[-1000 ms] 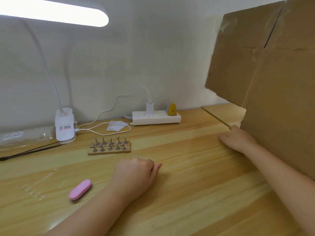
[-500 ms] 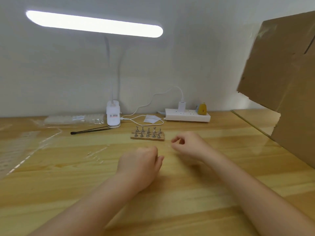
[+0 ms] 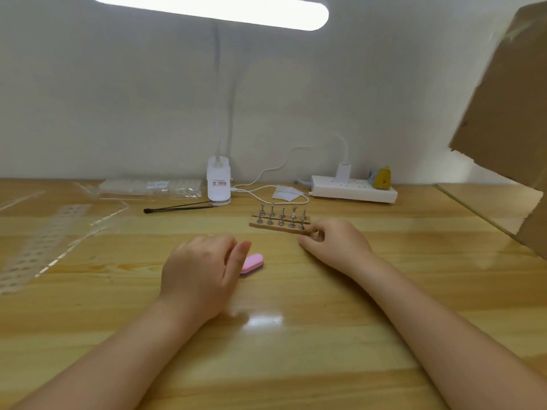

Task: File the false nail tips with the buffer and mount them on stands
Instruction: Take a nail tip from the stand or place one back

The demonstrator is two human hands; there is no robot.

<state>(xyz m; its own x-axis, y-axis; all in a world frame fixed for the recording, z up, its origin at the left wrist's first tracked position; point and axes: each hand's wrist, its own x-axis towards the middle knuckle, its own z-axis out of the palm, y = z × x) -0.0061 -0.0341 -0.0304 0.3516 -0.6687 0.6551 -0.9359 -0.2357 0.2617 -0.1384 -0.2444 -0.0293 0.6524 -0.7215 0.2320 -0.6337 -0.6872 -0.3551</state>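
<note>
A pink nail buffer [image 3: 252, 263] lies flat on the wooden desk [image 3: 296, 335]. My left hand [image 3: 201, 270] rests beside it with loosely curled fingers, and its thumb covers the buffer's left end. Just behind is a wooden strip base [image 3: 275, 227] carrying two rows of small metal nail stands [image 3: 281, 216]. My right hand [image 3: 334, 244] pinches the right end of that base between thumb and forefinger. A clear bag of nail tips [image 3: 148, 186] lies at the back left. I see no nail tip on any stand.
A white lamp base [image 3: 219, 184] with its cable, a white power strip [image 3: 353, 192] and a folded white paper [image 3: 285, 192] line the wall. A thin black brush [image 3: 177, 207] lies by the lamp. Clear plastic strips [image 3: 44, 238] cover the left; cardboard [image 3: 509, 113] overhangs the right.
The view swung left. My right hand came from the cardboard's edge to the stand base and took hold of its end. My left hand now lies against the buffer.
</note>
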